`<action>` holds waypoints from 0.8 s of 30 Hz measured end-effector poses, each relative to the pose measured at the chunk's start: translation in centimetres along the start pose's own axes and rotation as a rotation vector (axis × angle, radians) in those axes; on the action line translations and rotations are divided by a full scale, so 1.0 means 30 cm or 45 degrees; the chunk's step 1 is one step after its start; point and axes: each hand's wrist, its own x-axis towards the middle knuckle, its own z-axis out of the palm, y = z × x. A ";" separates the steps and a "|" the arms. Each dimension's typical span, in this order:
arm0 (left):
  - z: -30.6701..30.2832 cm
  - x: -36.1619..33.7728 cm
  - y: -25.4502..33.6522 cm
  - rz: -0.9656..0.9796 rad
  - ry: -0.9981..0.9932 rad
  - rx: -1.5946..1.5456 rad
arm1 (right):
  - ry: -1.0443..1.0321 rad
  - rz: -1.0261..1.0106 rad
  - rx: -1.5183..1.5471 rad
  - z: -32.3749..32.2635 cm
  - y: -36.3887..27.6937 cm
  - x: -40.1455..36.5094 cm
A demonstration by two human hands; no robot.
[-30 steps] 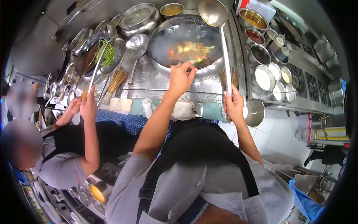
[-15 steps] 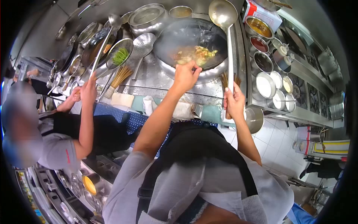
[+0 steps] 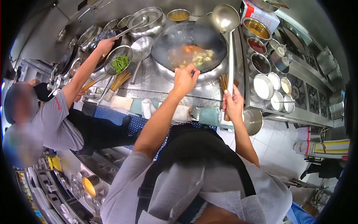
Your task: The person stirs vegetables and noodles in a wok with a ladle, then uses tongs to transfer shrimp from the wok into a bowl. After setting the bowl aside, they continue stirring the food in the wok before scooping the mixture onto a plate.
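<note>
My left hand (image 3: 185, 80) is closed on the near rim of a dark wok (image 3: 164, 43), at the front of the stove. Pale green and orange food pieces (image 3: 201, 56) lie in the wok, partly veiled by steam. In my right hand (image 3: 234, 102) is the long handle of a ladle (image 3: 230, 59). Its round metal bowl (image 3: 225, 17) is raised beyond the wok's right side, facing me. Just behind that handle stands a bamboo brush (image 3: 224, 80), close to my right fingers.
At the left a co-worker's hand (image 3: 106, 46) holds another ladle (image 3: 132, 28) over a metal pot (image 3: 154, 22). A strainer of green vegetables (image 3: 120, 63) and a perforated skimmer (image 3: 141, 48) lie between us. Sauce and seasoning containers (image 3: 264, 87) line the right side. Folded cloths (image 3: 181, 113) lie along the front edge.
The food in the wok has shifted and orange pieces now show. My ladle has moved slightly right. The co-worker has leaned forward, swinging the other ladle toward the back pot.
</note>
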 end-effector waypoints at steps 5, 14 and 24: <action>-0.009 -0.306 -0.005 -0.035 -0.098 -0.064 | 0.029 -0.001 -0.024 -0.012 0.041 -0.044; 0.059 0.028 -0.171 0.063 -0.080 0.009 | -0.154 0.107 -0.308 -0.023 0.031 -0.009; 0.091 0.045 -0.225 0.018 -0.181 0.114 | -0.669 -0.076 -1.289 -0.106 -0.294 0.025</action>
